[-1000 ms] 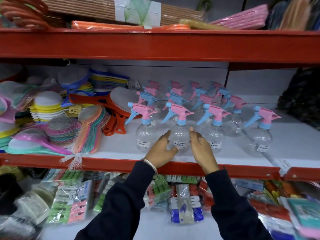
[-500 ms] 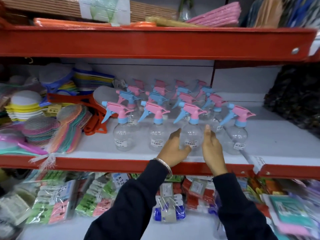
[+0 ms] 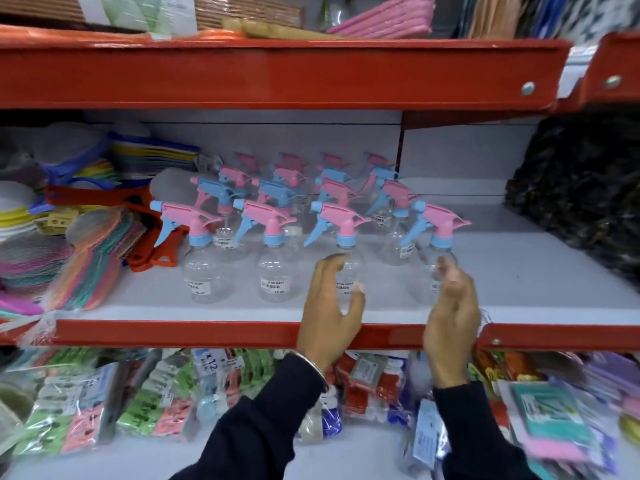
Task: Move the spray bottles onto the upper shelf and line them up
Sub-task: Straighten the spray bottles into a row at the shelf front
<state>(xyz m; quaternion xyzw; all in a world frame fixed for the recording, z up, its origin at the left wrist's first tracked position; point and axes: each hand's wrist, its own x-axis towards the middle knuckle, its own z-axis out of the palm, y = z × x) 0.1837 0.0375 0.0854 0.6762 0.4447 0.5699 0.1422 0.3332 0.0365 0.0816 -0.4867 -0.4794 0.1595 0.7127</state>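
Several clear spray bottles with pink and blue trigger heads stand in rows on the white middle shelf [image 3: 519,271]. The front row holds a left bottle [image 3: 204,271], a second bottle [image 3: 277,275], a third bottle [image 3: 346,233] and a right-end bottle [image 3: 441,237]. My left hand [image 3: 329,306] is spread against the front of the third bottle, thumb and fingers apart around its label. My right hand [image 3: 450,306], blurred, rests with loosely bent fingers against the right-end bottle's lower right side. Neither bottle is lifted.
Mesh scrubbers [image 3: 93,251], sponges and an orange-handled item [image 3: 149,251] crowd the shelf's left. A dark patterned bundle [image 3: 581,195] sits at right. A red beam [image 3: 277,74] overhangs closely. Packaged goods [image 3: 156,403] fill the shelf below.
Both hands flanked one front-row bottle a second ago. They have worked rightward along the row: the left hand is now on the third bottle, the right on the end bottle, now closer in line.
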